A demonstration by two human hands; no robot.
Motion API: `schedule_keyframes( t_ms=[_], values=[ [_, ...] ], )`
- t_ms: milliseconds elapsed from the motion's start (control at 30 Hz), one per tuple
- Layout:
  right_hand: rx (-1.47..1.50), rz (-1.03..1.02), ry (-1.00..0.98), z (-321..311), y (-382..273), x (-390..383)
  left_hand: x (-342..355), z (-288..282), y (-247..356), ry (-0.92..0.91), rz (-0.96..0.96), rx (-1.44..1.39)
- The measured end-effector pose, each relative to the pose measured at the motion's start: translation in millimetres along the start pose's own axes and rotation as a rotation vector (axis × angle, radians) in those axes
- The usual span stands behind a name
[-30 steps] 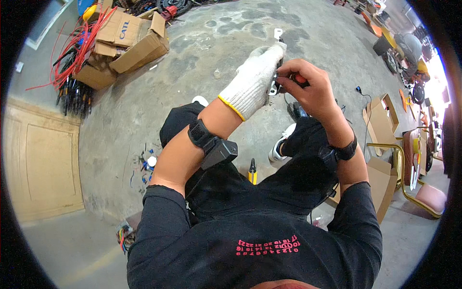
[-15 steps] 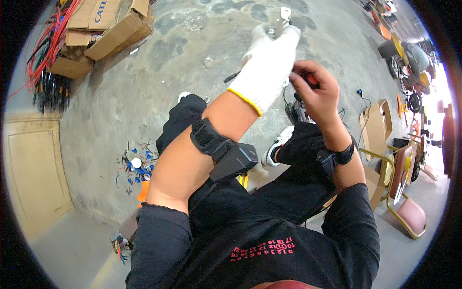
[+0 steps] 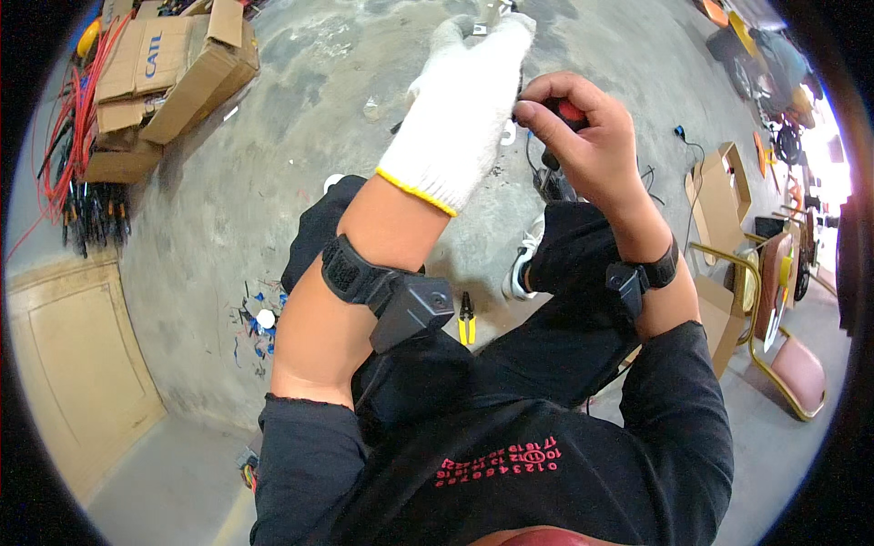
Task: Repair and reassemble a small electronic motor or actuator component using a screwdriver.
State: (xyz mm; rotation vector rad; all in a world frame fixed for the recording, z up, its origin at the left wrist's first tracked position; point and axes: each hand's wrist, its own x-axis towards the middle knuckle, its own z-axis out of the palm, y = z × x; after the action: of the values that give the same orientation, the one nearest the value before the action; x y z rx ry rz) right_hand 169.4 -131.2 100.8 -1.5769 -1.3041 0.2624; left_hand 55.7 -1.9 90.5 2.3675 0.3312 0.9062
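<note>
My left hand [image 3: 473,96] wears a white knit glove with a yellow cuff and reaches far forward. Its fingers are closed around a pale metal piece [image 3: 498,7], only part of which shows at the top edge. Beside it on the right, my bare right hand [image 3: 587,132] is curled with thumb and forefinger nearly together. A red and black handle [image 3: 571,111] shows inside that grip; what it belongs to is hidden. A white ring-shaped bit [image 3: 508,134] sits by the glove's right side.
Yellow-handled wire strippers [image 3: 467,323] lie on the floor between my legs. Blue scraps [image 3: 259,341] are scattered at left. Cardboard boxes [image 3: 173,77] and red cables [image 3: 68,155] stand far left. A chair [image 3: 792,369] and an open carton [image 3: 719,196] are at right.
Both hands have shifted up in the picture, the left also leftward. The wire strippers between my legs have come into fuller view. Both grips stay closed.
</note>
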Motion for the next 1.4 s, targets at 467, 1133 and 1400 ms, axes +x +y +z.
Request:
schedule_keyframes(
  t_ms=[467, 1133, 1400],
  values=[
    [-0.131, -0.088, -0.002, -8.4, 5.3, -30.4, -2.8, -8.5, 49.7, -0.041, -0.923, -0.82],
    [-0.265, -0.251, 0.038, -15.9, 1.4, -34.4, -19.3, 14.8, 25.3, -0.131, -0.164, -0.127],
    [-0.23, -0.269, 0.096, -13.6, 0.9, -33.8, -8.4, 10.0, 40.5, -0.056, -0.714, -0.767]
  ],
)
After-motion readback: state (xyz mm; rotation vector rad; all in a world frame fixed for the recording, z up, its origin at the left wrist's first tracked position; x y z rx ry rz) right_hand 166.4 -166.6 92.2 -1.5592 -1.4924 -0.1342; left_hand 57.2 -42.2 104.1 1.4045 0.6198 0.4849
